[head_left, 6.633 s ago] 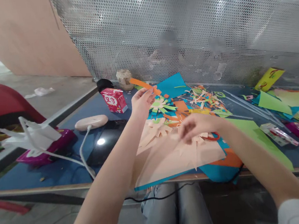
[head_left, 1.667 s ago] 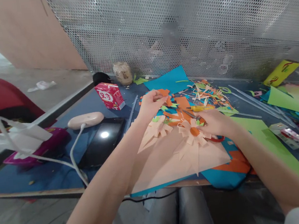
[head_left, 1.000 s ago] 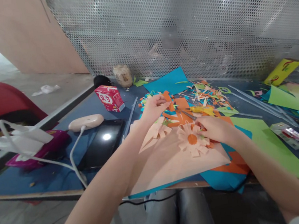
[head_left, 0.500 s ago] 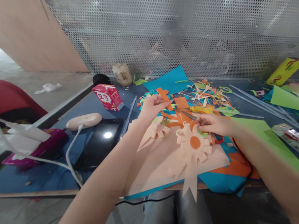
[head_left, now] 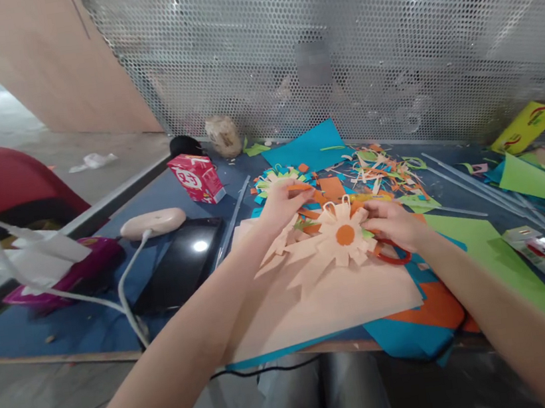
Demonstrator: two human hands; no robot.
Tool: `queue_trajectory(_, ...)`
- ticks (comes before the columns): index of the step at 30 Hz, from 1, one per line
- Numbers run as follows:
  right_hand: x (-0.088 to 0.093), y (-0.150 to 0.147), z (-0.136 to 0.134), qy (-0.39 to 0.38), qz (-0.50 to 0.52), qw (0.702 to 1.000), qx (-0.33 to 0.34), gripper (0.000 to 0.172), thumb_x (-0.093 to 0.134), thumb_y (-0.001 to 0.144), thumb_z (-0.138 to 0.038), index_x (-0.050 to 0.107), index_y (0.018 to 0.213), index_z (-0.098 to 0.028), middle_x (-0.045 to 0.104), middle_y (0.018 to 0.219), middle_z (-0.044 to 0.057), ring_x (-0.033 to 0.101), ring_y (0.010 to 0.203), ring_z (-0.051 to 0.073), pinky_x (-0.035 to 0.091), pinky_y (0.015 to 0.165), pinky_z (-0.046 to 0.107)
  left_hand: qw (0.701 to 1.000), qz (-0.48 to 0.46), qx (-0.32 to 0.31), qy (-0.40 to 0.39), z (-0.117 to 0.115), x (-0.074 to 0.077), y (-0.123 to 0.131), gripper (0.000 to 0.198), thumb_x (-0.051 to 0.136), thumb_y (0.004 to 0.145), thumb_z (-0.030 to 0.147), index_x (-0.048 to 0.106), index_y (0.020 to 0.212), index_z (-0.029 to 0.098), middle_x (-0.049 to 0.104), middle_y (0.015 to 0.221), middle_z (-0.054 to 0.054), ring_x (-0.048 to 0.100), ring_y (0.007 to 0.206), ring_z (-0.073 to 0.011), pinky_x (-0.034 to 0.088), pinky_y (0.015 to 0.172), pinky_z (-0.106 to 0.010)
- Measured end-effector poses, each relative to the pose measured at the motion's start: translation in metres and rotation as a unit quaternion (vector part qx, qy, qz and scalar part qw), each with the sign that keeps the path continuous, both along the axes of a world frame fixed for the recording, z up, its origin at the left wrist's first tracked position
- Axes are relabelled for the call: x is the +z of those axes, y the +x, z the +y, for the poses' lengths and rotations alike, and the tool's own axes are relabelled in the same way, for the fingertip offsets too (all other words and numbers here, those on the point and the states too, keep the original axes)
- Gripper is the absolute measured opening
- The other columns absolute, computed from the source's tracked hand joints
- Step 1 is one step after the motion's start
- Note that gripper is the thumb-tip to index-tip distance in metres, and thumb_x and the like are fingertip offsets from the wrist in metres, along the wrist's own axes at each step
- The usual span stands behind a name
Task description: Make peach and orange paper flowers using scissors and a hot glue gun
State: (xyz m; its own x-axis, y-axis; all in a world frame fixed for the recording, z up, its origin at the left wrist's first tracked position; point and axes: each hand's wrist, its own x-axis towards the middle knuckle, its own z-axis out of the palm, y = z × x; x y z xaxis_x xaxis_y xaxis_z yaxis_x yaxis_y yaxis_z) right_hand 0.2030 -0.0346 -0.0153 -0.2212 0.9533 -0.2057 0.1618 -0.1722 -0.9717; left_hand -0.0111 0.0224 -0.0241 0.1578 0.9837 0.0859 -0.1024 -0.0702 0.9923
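The peach paper flower (head_left: 345,235) sits over the peach sheet (head_left: 326,307) at the tabletop's (head_left: 98,327) near edge. The right hand (head_left: 389,221) pinches its right side; the left hand (head_left: 283,207), farther left, pinches an orange strip (head_left: 306,188). The step appears to be positioning the flower. The next move seems to call for a light grip, clear of the red handle loop (head_left: 385,259) just near the right hand.

Room to pass lies over the peach sheet (head_left: 324,307) on the near side of the paper flower (head_left: 345,235). The perforated screen (head_left: 381,36) blocks the far side.
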Motion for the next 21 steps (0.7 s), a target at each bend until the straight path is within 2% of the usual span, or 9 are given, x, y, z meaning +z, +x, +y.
queue_trajectory(4, -0.001, -0.002, -0.001, -0.008, 0.015, 1.0, -0.001, 0.016, 0.062, 0.062, -0.02, 0.055, 0.077, -0.02, 0.06, 0.072, -0.004, 0.057, 0.059, 0.008, 0.044, 0.05, 0.019, 0.998, 0.043, -0.012, 0.048, 0.0, -0.002, 0.003, 0.028, 0.078, 0.056, 0.031, 0.061, 0.069, 0.014, 0.066, 0.066, -0.002, 0.062, 0.062, -0.0118, 0.048, 0.057, -0.023)
queue_trajectory(7, -0.002, -0.002, 0.0, 0.01, 0.003, 1.0, 0.001, 0.017, 0.063, 0.061, -0.021, 0.054, 0.075, -0.019, 0.06, 0.069, -0.004, 0.056, 0.056, 0.008, 0.042, 0.048, 0.019, 0.997, 0.053, -0.03, 0.048, -0.002, -0.001, 0.004, 0.029, 0.079, 0.054, 0.033, 0.064, 0.07, 0.013, 0.066, 0.063, -0.001, 0.061, 0.059, -0.0099, 0.049, 0.062, -0.023)
queue_trajectory(12, -0.004, -0.002, 0.001, 0.057, -0.003, 0.998, 0.01, 0.016, 0.063, 0.06, -0.021, 0.056, 0.075, -0.019, 0.062, 0.071, -0.002, 0.059, 0.063, 0.01, 0.044, 0.057, 0.022, 0.995, 0.076, -0.042, 0.043, -0.005, 0.001, 0.005, 0.025, 0.078, 0.054, 0.029, 0.067, 0.07, 0.013, 0.07, 0.068, -0.003, 0.064, 0.064, -0.012, 0.05, 0.065, -0.024)
queue_trajectory(21, 0.0, -0.001, -0.001, 0.089, -0.021, 0.996, 0.0, 0.014, 0.06, 0.061, -0.024, 0.056, 0.074, -0.02, 0.06, 0.069, -0.001, 0.06, 0.067, 0.013, 0.046, 0.061, 0.025, 0.995, 0.094, -0.034, 0.005, -0.011, 0.008, 0.007, 0.01, 0.065, 0.07, 0.017, 0.066, 0.079, 0.013, 0.071, 0.072, -0.004, 0.065, 0.067, -0.0115, 0.052, 0.065, -0.023)
